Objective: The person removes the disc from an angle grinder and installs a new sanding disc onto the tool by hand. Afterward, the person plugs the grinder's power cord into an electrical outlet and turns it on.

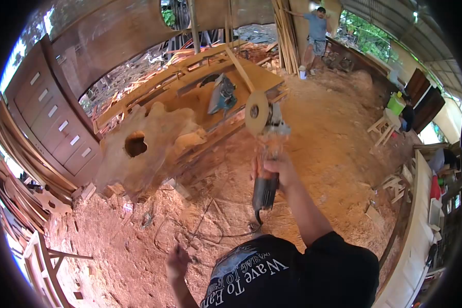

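Note:
My right hand is wrapped round the body of an angle grinder, held up in front of me. Its round tan disc points away from me, and the black rear end with the cord faces my body. Low on the left, my left hand has its fingers drawn together near a dark cord; what they hold is too small to make out. Beyond it stands a large irregular wood slab with a dark hole through it, apart from the grinder.
A blue-grey power tool rests on a wooden board behind the slab. A panelled door leans at left. Wood shavings and offcuts cover the ground. A person stands far back; a stool is at right.

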`<state>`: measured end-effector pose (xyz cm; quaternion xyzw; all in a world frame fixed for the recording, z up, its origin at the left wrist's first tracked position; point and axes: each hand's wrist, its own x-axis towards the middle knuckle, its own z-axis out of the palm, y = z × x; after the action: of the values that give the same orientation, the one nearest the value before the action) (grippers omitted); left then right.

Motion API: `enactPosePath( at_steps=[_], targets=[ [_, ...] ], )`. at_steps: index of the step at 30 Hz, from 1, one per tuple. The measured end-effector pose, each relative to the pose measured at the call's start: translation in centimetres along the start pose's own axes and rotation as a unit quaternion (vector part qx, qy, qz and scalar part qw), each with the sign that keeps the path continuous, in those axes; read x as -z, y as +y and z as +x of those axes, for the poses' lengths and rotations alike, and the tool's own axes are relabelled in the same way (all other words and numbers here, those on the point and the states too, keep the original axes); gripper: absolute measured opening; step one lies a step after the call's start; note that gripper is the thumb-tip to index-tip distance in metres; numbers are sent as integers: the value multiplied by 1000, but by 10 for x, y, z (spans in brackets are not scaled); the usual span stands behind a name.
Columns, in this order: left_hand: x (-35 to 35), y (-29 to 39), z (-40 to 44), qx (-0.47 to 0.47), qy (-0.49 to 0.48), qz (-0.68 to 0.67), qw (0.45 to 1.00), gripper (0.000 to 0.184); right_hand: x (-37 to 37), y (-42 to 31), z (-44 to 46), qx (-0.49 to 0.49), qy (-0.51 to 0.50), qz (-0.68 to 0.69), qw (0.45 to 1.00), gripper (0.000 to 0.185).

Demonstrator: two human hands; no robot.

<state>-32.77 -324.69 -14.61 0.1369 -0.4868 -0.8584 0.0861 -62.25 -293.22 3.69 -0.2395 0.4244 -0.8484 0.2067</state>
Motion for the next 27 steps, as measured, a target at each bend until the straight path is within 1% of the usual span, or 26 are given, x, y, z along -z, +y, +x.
enactPosePath(
  at_steps=[1, 2, 3, 4, 5, 6, 7, 8, 9, 11, 14, 15, 17, 19, 20, 21, 23, 25, 27],
  targets=[
    [-33, 30, 29, -166, 7, 360, 918, 21, -2, 6, -9, 0, 1, 23, 1000, 56],
    [-66, 60, 59, -300, 82, 535, 785, 21, -5, 13, -17, -2, 2, 47, 999, 56],
    [-102, 70, 76, -105, 158, 207, 960, 21, -9, 20, -23, -5, 3, 70, 998, 56],
    [-145, 99, 85, -59, 45, 184, 980, 24, -13, 26, -25, -12, -4, 91, 996, 53],
    [-174, 107, 94, -39, 15, 394, 918, 31, -18, 26, -26, -2, -3, 87, 996, 44],
    [-207, 102, 101, -157, -97, 476, 860, 30, -24, 24, -27, 9, 0, 85, 996, 37],
    [-240, 97, 108, -288, -187, 523, 780, 29, -27, 23, -27, 21, 2, 82, 996, 32],
    [-251, 77, 115, -190, -214, 637, 715, 28, -26, 24, -26, 25, 14, 101, 994, 32],
    [-258, 63, 114, -208, -219, 609, 733, 28, -19, 22, -28, 29, 16, 93, 995, 37],
    [-255, 39, 127, -283, -229, 550, 752, 32, 4, 10, -28, 38, 14, 74, 996, 53],
    [-236, 13, 123, -138, -167, 454, 864, 32, 18, -18, -33, 90, 54, 107, 989, 54],
    [-221, -3, 121, -106, -177, 461, 863, 31, 21, -30, -33, 105, 66, 122, 985, 54],
    [-180, -43, 115, -38, -194, 472, 859, 31, 26, -54, -32, 175, 88, 115, 974, 54],
    [-134, -85, 104, -22, -201, 510, 836, 27, 39, -73, -29, 248, 99, 102, 958, 54],
    [-79, -140, 101, 1, -189, 471, 862, 28, 47, -84, -29, 287, 99, 90, 948, 54],
    [-34, -178, 101, 23, -176, 429, 886, 28, 55, -95, -31, 321, 90, 75, 940, 54],
    [-24, -144, 73, 51, -115, 585, 801, 28, 68, -118, -38, 376, 63, 57, 923, 52],
    [26, -157, 46, 133, -53, 648, 748, 26, 70, -136, -46, 421, 33, 55, 905, 50],
    [102, -178, 10, 57, -104, 684, 720, 26, 68, -155, -53, 464, 9, 51, 884, 49]
  ],
)
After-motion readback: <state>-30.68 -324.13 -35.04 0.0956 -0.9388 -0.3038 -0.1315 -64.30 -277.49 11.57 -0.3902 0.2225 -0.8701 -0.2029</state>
